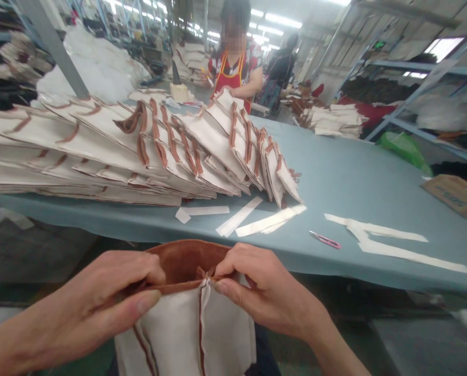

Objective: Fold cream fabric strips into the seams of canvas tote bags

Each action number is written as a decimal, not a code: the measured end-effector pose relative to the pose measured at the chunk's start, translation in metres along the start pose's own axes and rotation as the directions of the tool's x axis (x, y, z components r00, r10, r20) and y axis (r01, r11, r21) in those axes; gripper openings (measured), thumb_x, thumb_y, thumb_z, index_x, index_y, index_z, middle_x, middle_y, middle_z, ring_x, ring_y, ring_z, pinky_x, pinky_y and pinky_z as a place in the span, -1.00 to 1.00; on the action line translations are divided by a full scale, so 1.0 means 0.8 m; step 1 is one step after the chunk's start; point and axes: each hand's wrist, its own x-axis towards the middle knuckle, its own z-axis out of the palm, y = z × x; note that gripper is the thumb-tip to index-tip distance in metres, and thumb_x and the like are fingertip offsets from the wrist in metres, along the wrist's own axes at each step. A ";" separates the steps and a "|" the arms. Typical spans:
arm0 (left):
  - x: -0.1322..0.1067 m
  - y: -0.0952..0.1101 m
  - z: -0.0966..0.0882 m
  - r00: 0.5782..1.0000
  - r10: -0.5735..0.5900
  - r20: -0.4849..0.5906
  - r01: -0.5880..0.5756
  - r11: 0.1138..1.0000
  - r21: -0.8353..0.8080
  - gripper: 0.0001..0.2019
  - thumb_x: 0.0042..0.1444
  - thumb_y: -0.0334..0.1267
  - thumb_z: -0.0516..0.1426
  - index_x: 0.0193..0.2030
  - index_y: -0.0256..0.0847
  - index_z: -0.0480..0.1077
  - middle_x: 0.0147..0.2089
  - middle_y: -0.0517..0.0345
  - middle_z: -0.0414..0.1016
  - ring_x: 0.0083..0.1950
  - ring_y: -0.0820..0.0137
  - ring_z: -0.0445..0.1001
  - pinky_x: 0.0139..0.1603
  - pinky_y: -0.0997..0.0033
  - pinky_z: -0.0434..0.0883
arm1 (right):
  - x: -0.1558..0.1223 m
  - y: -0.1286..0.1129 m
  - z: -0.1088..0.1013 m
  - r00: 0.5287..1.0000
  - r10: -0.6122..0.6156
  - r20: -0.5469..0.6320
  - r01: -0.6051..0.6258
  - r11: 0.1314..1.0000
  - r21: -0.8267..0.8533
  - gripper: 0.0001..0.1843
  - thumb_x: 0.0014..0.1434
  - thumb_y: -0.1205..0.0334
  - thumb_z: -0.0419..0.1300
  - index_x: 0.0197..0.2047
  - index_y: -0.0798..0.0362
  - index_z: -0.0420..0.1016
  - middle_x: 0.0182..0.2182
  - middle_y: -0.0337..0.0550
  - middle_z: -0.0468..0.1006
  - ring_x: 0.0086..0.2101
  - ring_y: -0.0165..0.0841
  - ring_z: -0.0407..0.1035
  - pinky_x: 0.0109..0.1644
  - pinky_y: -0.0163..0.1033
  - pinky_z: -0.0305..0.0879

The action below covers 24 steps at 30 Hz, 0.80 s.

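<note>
A long table (335, 172) with a blue-grey cover runs across the view. Heaped over its left part is a large pile of cream fabric pieces (111, 141), their edges trimmed in brown. At the table's far side stands a co-worker (227, 78) in a red apron with yellow edging.

Just off the table's near edge, on the wearer's side, is a cream fabric bag (174, 329) with a brown lining. Its mouth stretches side to side, roughly along that edge, while the body hangs down away from it. Both hands are clamped on the rim, thumbs outside: the left hand (111, 292) on one side, the right hand (264, 287) farther along. The bag lies between them; its upright front seam (201, 329) meets the rim right at the right thumb, so the right hand is nearer that seam.

Toward the table's right end sits a brown package (454, 196) with pale printed lettering, too blurred to read. Loose white strips (405, 253) lie along the table's near edge, with pink-handled thread snips (329, 241) among them.
</note>
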 end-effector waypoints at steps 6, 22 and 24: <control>0.045 0.033 -0.002 0.980 0.176 0.097 -0.163 0.978 -0.128 -0.76 0.28 -0.41 0.12 -0.07 -0.03 0.58 -0.16 0.37 0.72 -0.12 0.46 0.66 0.01 0.57 0.46 | 0.011 -0.019 -0.003 0.998 -0.012 0.060 -0.004 0.964 0.267 -0.82 0.46 0.25 0.30 -0.24 0.00 0.52 -0.35 -0.31 0.51 -0.37 -0.42 0.29 -0.25 -0.29 0.19; 0.084 0.049 0.024 0.926 -0.079 0.369 0.220 0.907 -0.358 -0.84 0.20 -0.27 0.11 -0.35 -0.16 0.51 -0.38 0.29 0.50 -0.35 0.43 0.45 -0.35 0.51 0.32 | 0.006 0.042 0.027 0.984 0.176 0.031 -0.178 0.946 0.273 -0.50 0.49 -0.21 0.21 -0.33 -0.01 0.37 -0.42 -0.31 0.37 -0.40 -0.38 0.22 -0.30 -0.25 0.13; 0.083 0.046 0.026 0.919 -0.085 0.385 0.232 0.906 -0.353 -0.83 0.20 -0.25 0.12 -0.36 -0.16 0.51 -0.39 0.28 0.49 -0.34 0.42 0.45 -0.34 0.50 0.31 | 0.006 0.045 0.030 0.984 0.178 0.027 -0.178 0.943 0.281 -0.49 0.49 -0.23 0.20 -0.33 -0.01 0.36 -0.42 -0.30 0.38 -0.39 -0.36 0.23 -0.28 -0.25 0.15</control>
